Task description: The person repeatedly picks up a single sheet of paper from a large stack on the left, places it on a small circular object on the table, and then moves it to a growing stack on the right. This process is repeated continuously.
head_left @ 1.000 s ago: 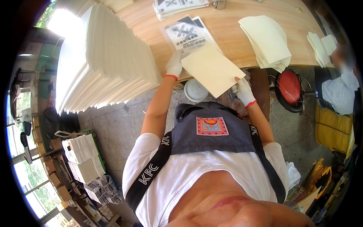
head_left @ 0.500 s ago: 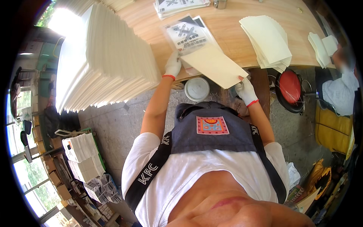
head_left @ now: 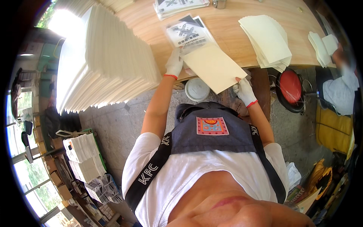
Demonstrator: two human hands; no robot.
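A thin cream paper pad or booklet (head_left: 215,68) lies slanted over the front edge of the table. My right hand (head_left: 245,92), in a white glove with bare fingertips, pinches its near right corner, thumb on top. My left hand (head_left: 174,65), gloved the same way, is closed at the near left edge of a clear printed plastic bag (head_left: 189,36), beside the pad's left corner. The pad's far end overlaps the bag; whether it is inside the opening I cannot tell. The fingers under the pad are hidden.
A tall stack of cream pads (head_left: 109,60) stands at left. A fanned pile of pads (head_left: 266,43) lies at right, more printed bags (head_left: 179,5) at the back. Below are a white bucket (head_left: 197,89) and red stool (head_left: 290,90). Another person's arm (head_left: 342,60) is at far right.
The pad has turned slightly, its near edge dropping a little and tilting more toward me. My right hand has shifted slightly left with it; my left hand has barely moved.
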